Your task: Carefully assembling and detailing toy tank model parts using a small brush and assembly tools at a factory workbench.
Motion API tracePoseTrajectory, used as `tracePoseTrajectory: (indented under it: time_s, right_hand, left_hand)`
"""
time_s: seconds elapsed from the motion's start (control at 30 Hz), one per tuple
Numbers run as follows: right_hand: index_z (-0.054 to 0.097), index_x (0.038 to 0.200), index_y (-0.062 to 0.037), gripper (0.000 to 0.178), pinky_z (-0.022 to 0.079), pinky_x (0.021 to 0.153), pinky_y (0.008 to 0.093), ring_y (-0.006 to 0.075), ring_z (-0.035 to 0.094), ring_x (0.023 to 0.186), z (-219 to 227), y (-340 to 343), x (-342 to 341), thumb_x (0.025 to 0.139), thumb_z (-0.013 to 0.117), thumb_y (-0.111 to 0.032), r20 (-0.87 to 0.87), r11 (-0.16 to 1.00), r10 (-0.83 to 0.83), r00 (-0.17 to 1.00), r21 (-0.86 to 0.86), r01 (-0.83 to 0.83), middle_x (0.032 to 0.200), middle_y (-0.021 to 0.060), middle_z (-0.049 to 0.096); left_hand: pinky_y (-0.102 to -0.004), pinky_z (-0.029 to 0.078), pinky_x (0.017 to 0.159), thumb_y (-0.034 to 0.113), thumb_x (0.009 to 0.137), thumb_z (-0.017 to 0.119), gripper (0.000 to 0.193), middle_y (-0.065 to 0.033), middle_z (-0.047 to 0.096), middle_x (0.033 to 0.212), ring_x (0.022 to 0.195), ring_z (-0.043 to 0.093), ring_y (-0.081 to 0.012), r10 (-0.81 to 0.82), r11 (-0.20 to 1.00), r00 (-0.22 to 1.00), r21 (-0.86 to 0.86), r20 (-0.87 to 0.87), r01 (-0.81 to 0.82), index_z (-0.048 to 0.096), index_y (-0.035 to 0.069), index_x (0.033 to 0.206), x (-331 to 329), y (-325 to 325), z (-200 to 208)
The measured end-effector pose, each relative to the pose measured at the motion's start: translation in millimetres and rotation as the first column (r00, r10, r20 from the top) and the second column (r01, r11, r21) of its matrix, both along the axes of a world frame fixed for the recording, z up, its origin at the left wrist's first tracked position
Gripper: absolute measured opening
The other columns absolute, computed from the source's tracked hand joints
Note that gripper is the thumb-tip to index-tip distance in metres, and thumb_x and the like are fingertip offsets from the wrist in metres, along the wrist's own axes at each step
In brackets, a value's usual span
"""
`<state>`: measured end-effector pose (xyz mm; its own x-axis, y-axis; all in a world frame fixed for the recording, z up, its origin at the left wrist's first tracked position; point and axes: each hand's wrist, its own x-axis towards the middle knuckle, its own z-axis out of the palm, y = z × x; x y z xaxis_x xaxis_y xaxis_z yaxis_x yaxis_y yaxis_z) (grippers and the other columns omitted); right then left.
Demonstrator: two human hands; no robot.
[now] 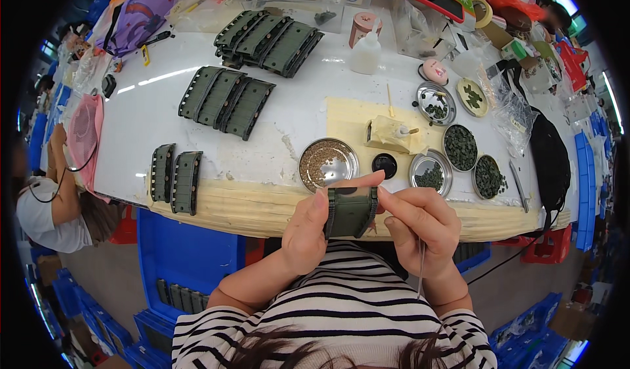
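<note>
- Left hand (307,228) grasps the dark green track piece (351,211) by its left edge.
- Right hand (420,221) pinches its right edge, above the desk (216,202) rim.

The white bench (157,116) has open room in the middle, between the rows of dark green ridged plastic pieces (226,100) on the left and the round shiny metal dishes (328,164) on the right. The far edge is crowded with bottles and bags.
</note>
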<state>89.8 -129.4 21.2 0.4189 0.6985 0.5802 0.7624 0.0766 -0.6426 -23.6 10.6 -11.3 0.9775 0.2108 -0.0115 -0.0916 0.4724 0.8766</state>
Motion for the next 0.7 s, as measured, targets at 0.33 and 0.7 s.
tracePoseTrajectory:
  time_s: [0.33, 0.7]
  right_hand:
    - [0.069, 0.099, -0.0021, 0.023, 0.034, 0.049, 0.0205, 0.0079, 0.043, 0.058, 8.4, -5.4, 28.0, 0.076, 0.07, 0.003, -0.017, 0.93, -0.367, 0.93, 0.026, 0.367, 0.077, 0.0033, 0.055]
    - [0.068, 0.094, -0.0028, 0.019, 0.042, 0.053, 0.028, 0.0152, 0.056, 0.06, -5.9, 17.7, 62.3, 0.075, 0.072, -0.002, 0.068, 0.909, -0.392, 0.918, -0.129, 0.397, 0.073, 0.0067, 0.056]
  left_hand:
    - [-0.0341, 0.051, 0.079, 0.054, 0.098, 0.029, 0.068, -0.0144, 0.061, 0.099, 0.086, 0.061, -0.021, -0.008, 0.889, 0.998, -0.456, 0.069, 0.039, 0.044, -0.004, 0.127, 2.5, -2.0, -9.4]
    - [-0.0306, 0.049, 0.063, 0.039, 0.101, 0.034, 0.038, -0.0089, 0.055, 0.084, 0.071, 0.055, -0.0171, -0.127, 0.591, 0.977, -0.778, 0.169, 0.212, 0.047, 0.006, 0.115, 14.0, 0.0, -13.8]
